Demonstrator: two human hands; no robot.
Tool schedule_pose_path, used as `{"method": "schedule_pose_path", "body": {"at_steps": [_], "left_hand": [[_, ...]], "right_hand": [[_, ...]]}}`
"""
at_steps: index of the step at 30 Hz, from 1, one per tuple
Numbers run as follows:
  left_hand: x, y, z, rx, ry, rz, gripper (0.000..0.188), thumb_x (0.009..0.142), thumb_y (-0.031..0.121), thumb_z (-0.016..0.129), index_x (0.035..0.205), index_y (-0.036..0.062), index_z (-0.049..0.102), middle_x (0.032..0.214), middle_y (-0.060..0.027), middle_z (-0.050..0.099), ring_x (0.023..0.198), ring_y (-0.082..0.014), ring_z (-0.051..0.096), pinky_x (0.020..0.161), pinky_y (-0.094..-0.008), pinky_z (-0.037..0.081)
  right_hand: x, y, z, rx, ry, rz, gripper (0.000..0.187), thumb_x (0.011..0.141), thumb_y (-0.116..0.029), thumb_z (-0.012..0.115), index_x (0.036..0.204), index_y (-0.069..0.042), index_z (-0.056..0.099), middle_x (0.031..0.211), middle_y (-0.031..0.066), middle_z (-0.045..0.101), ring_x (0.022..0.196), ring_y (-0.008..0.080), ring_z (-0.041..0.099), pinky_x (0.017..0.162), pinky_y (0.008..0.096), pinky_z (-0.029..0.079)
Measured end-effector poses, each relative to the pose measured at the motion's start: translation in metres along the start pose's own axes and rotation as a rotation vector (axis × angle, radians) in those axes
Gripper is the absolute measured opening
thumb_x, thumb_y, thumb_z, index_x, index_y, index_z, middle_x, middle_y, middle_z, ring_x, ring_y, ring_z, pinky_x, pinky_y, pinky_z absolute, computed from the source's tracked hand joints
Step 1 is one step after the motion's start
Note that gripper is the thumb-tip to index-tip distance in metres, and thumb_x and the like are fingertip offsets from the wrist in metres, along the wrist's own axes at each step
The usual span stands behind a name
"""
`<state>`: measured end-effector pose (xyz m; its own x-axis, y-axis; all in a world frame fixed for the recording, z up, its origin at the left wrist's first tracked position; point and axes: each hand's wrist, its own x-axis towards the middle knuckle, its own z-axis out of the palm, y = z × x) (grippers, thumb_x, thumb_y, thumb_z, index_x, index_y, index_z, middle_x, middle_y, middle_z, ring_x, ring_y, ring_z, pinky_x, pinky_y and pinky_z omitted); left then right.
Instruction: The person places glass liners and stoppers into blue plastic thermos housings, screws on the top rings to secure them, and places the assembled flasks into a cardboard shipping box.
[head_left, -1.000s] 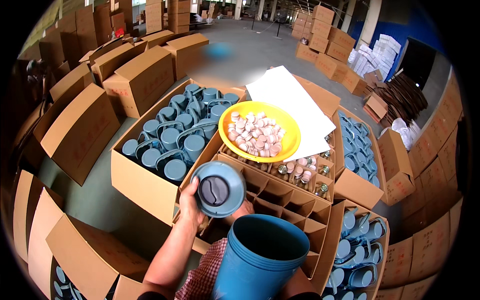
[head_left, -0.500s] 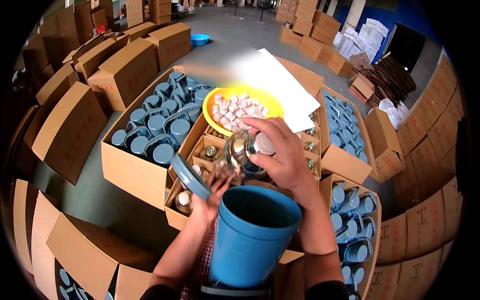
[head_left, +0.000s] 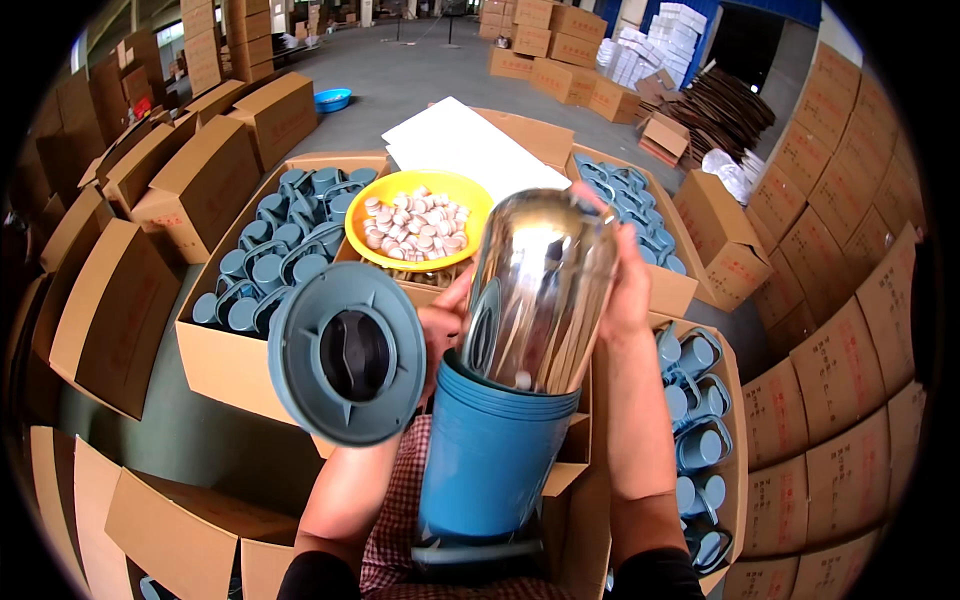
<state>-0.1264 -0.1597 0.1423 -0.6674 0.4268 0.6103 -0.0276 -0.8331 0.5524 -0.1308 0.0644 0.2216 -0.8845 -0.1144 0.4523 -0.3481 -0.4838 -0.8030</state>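
A silvered glass flask liner (head_left: pixel 545 285) stands slightly tilted, rounded end up, with its lower end inside the rim of a blue flask shell (head_left: pixel 495 460). My right hand (head_left: pixel 622 285) grips the liner along its right side, fingers partly behind it. My left hand (head_left: pixel 440 325) holds a round blue-grey plastic cover (head_left: pixel 300 360) with a black centre, beside the shell's rim and against the liner's left side; its fingers are partly hidden. The shell stands upright in front of my checked apron (head_left: pixel 395 515).
A yellow basin (head_left: pixel 355 215) of pinkish-white round pieces sits beyond my hands on a carton, with white sheets (head_left: pixel 440 140) behind. Open cartons of blue mugs (head_left: pixel 265 270) flank it left and right (head_left: pixel 700 445). Closed cartons (head_left: pixel 830 370) are stacked at the right.
The liner has been turned rounded end up and brought over the shell, its lower end now inside. The cover has turned its inner face toward me. My head view has shifted right.
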Motion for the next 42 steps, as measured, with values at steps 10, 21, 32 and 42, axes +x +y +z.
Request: {"method": "schedule_pose_path", "body": {"at_steps": [10, 21, 32, 42], "left_hand": [[-0.007, 0.014, 0.008, 0.046, 0.288, -0.129, 0.039, 0.086, 0.041, 0.054, 0.091, 0.0031, 0.065, 0.135, -0.0279, 0.039, 0.127, -0.0404, 0.037, 0.092, -0.0588, 0.042], [0.003, 0.021, 0.001, 0.651, 0.875, 0.43, 0.021, 0.084, 0.009, 0.058, 0.102, -0.0021, 0.056, 0.093, -0.0061, 0.059, 0.086, -0.011, 0.055, 0.081, -0.0251, 0.044], [-0.001, 0.009, 0.042, 0.851, 0.012, 0.114, 0.042, 0.078, 0.036, 0.063, 0.086, -0.005, 0.069, 0.081, -0.0119, 0.061, 0.073, -0.0191, 0.057, 0.066, -0.0274, 0.045], [0.012, 0.036, 0.045, 1.108, -0.376, 0.058, 0.054, 0.063, 0.044, 0.074, 0.088, -0.0028, 0.067, 0.077, -0.0106, 0.058, 0.068, -0.0225, 0.058, 0.061, -0.031, 0.047]], "right_hand": [[-0.045, -0.004, 0.009, -0.404, -0.505, 0.529, 0.045, 0.062, -0.005, 0.068, 0.106, 0.001, 0.064, 0.104, 0.0109, 0.066, 0.098, 0.0176, 0.061, 0.08, 0.028, 0.048], [-0.037, 0.001, 0.038, -0.716, -0.45, 0.539, 0.018, 0.08, -0.018, 0.063, 0.082, 0.0, 0.065, 0.071, 0.0055, 0.066, 0.061, 0.013, 0.063, 0.055, 0.0231, 0.047], [-0.09, 0.074, -0.002, 0.188, 0.095, -0.102, 0.049, 0.087, -0.054, 0.047, 0.084, -0.006, 0.048, 0.093, 0.016, 0.057, 0.099, 0.0301, 0.053, 0.097, 0.0456, 0.036], [-0.11, 0.037, 0.022, -0.609, 0.224, -0.416, 0.068, 0.082, -0.067, 0.045, 0.08, 0.0, 0.052, 0.08, 0.0109, 0.054, 0.078, 0.0224, 0.053, 0.079, 0.0376, 0.044]]}}
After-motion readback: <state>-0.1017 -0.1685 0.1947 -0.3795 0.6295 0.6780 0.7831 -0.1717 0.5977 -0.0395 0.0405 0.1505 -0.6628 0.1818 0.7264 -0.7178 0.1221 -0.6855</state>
